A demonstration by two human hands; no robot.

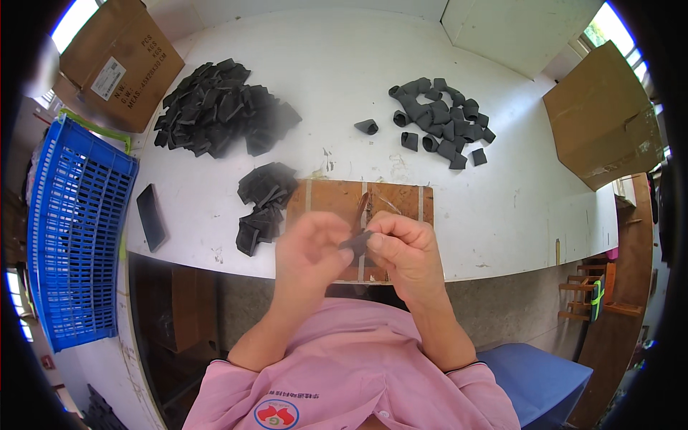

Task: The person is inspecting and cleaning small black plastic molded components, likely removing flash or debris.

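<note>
Above the near edge of a brown wooden board, a small black piece of soft-looking material is between my two hands. My right hand pinches its right end with thumb and fingertips. At the other end, the thumb of my left hand presses on it, the fingers curled and slightly blurred. Behind the piece, a narrow dark reddish-brown thing lies on the board, partly hidden. Left of the board sits a small pile of flat black pieces.
A larger heap of flat black pieces lies far left on the white table. Short black tubes are grouped far right. A dark flat rectangle, blue basket and cardboard box stand left; another box stands right.
</note>
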